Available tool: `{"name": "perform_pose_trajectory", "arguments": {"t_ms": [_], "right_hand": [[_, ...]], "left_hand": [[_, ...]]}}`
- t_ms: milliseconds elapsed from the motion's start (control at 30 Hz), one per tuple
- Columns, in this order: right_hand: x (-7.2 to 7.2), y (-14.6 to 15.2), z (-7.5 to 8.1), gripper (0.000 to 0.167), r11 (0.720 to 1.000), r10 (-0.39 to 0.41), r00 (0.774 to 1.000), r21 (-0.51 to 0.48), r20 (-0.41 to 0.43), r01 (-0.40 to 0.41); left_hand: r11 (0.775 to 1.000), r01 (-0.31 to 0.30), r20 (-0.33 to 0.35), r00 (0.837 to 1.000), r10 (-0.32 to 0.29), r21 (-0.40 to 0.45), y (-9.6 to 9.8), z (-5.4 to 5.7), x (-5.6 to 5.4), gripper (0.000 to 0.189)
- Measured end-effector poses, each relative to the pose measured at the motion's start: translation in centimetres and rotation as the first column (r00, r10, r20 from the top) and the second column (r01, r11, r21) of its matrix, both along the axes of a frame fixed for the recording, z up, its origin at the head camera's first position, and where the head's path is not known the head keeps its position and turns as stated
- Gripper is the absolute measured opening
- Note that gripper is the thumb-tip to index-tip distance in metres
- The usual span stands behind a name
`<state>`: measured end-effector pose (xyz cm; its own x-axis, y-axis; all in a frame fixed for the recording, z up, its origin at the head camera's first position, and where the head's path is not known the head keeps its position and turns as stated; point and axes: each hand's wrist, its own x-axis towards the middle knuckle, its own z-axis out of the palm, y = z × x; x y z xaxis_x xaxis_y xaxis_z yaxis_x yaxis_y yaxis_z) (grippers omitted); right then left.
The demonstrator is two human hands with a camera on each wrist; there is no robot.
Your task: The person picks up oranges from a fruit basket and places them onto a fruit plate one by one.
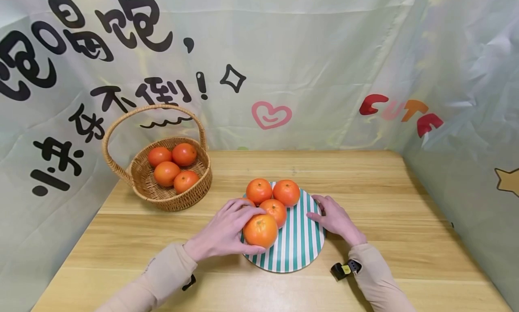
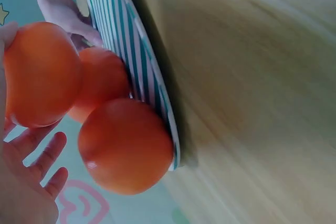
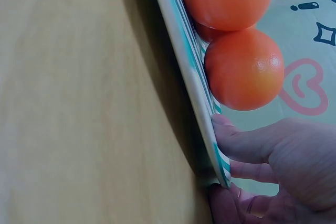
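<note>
with my left grip (image 1: 229, 226) clamped round an orange (image 1: 261, 231) and right grip (image 1: 334, 215) pinching the plate (image 1: 300, 240), i should squeeze lightly and steady the rim.

A glossy orange fruit (image 1: 261, 231) is being held by the left hand (image 1: 228, 228) over the left side of a round, green-and-white striped plate (image 1: 298, 242). The right hand (image 1: 336, 217) is pinching the plate's right rim. Four similar fruits (image 1: 286, 193) are clustering toward its far left, one partly hidden.

Right grip (image 3: 289, 153) on the rim of a striped plate (image 3: 195, 85), orange fruits (image 3: 244, 69) upon it, wooden tabletop (image 3: 79, 98) beneath.
</note>
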<state>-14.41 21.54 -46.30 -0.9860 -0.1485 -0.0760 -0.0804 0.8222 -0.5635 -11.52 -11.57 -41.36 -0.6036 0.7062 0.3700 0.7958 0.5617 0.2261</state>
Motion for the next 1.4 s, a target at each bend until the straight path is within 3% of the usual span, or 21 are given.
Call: {"name": "perform_pose_trajectory", "arguments": {"t_ms": [533,900,1400], "right_hand": [[-0.2,-0.1,-0.1,0.061,1.000,-0.004,1.000,-0.001,-0.030,0.004],[-0.4,-0.1,-0.2,0.061,1.000,0.002,1.000,0.002,-0.014,-0.002],[-0.3,-0.2,-0.1,0.061,1.000,-0.001,1.000,0.007,-0.010,0.001]], "left_hand": [[0.999,0.050,0.011,0.999,-0.050,-0.007,-0.3,-1.7,-0.8,0.075],[0.997,0.056,-0.038,0.998,-0.058,-0.052,-0.2,-2.4,-1.3,0.076],[0.996,0.045,-0.066,0.997,-0.050,-0.072,-0.4,-2.7,-1.0,0.072]]}}
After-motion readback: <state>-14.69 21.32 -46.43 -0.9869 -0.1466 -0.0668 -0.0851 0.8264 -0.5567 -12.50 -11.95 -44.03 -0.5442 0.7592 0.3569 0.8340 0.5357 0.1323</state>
